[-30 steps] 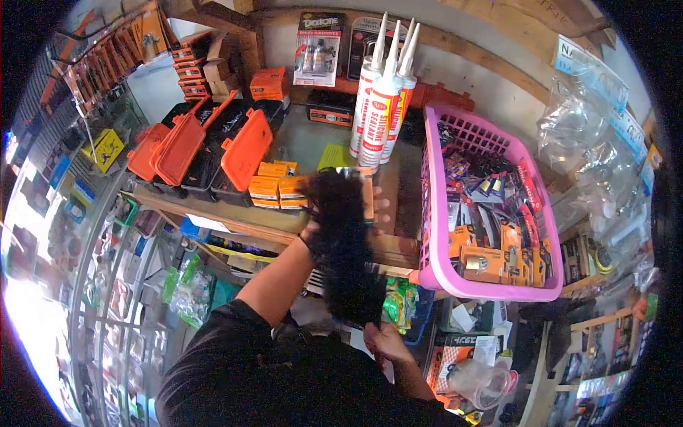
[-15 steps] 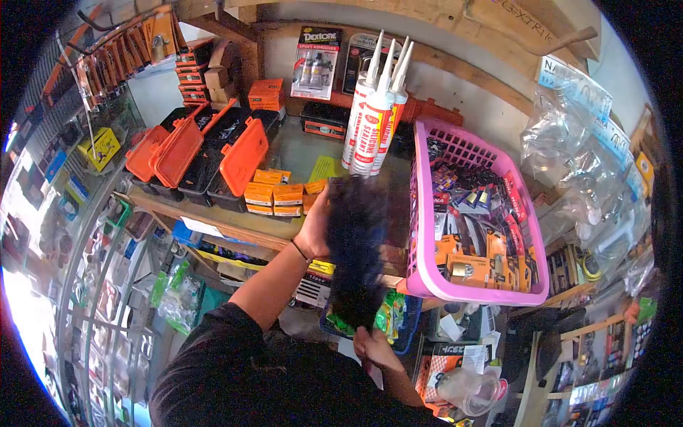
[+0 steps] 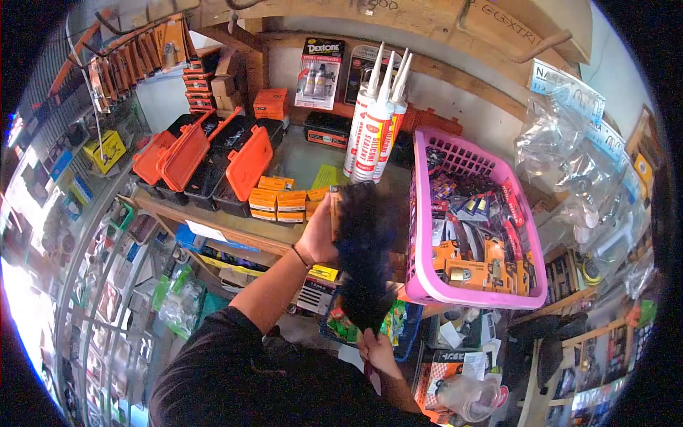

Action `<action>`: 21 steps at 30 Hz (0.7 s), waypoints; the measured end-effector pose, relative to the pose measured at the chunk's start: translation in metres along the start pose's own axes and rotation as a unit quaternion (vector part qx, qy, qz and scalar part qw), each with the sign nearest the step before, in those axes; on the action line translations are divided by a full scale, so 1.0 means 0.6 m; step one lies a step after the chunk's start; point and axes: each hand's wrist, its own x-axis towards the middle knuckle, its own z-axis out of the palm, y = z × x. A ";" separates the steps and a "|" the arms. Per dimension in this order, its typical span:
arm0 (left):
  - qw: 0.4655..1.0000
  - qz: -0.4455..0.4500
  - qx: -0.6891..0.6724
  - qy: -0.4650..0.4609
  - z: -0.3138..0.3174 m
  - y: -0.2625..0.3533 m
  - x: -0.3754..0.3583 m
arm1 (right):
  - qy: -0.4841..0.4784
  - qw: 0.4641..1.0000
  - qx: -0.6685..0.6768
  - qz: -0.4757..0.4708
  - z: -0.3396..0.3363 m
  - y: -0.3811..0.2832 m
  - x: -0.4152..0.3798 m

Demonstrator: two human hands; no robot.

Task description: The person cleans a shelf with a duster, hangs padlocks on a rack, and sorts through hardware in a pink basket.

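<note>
A black feather duster [image 3: 365, 256] is upright in front of me, its handle end gripped low down by my right hand [image 3: 378, 352]. Beside the duster's upper part is my left hand [image 3: 317, 235], closed around a thin brownish thing [image 3: 335, 213] that the feathers mostly cover, along with some fingers. Several small orange boxes [image 3: 290, 205] lie on the shelf [image 3: 302, 160] just left of that hand. Behind the feathers' top stand white silicone sealant tubes [image 3: 370, 142] with long nozzles.
A pink basket [image 3: 420, 249] of packaged goods juts over the shelf edge at right. Black cases [image 3: 235, 171] with open orange lids are at left. Plastic bags [image 3: 562, 142] hang on the right. Below sits a blue basket [image 3: 409, 331] with green packets.
The view has shifted slightly, so the shelf items sit a little lower and farther right. The duster remains in my right hand, its feathers less blurred, with my left hand still beside it.
</note>
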 end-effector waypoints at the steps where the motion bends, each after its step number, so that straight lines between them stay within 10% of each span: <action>1: 1.000 -0.007 -0.010 -0.003 -0.006 0.001 0.002 | -0.007 0.999 0.031 0.033 0.002 -0.006 -0.005; 4: 0.993 0.035 0.026 -0.110 -0.019 -0.005 -0.016 | -0.099 0.984 -0.094 -0.118 -0.002 0.032 0.006; 5: 0.993 0.035 0.027 -0.111 -0.015 -0.006 -0.013 | -0.112 0.993 0.032 0.023 -0.005 0.020 0.004; 8: 1.000 0.014 0.023 0.004 0.006 0.001 -0.008 | -0.056 0.972 0.222 0.059 -0.008 -0.043 -0.015; 9: 0.968 0.081 0.236 0.008 0.014 -0.001 -0.026 | -0.051 0.979 0.192 0.052 -0.006 -0.053 -0.018; 12: 0.995 -0.048 -0.049 -0.077 -0.022 -0.001 -0.014 | -0.089 0.986 0.115 0.082 0.008 -0.055 -0.024; 14: 0.980 -0.093 -0.005 -0.175 -0.070 0.010 0.000 | -0.146 0.979 0.110 0.093 0.000 -0.032 -0.013; 17: 1.000 -0.011 -0.009 -0.019 0.007 0.000 -0.021 | -0.035 0.990 0.137 0.020 0.017 -0.061 -0.023; 18: 0.953 0.106 0.285 0.001 -0.026 -0.004 -0.013 | -0.032 0.990 0.136 0.022 0.022 -0.047 -0.021; 21: 0.994 -0.050 0.031 -0.093 -0.038 0.003 -0.006 | -0.070 0.993 0.096 0.028 0.041 -0.027 -0.026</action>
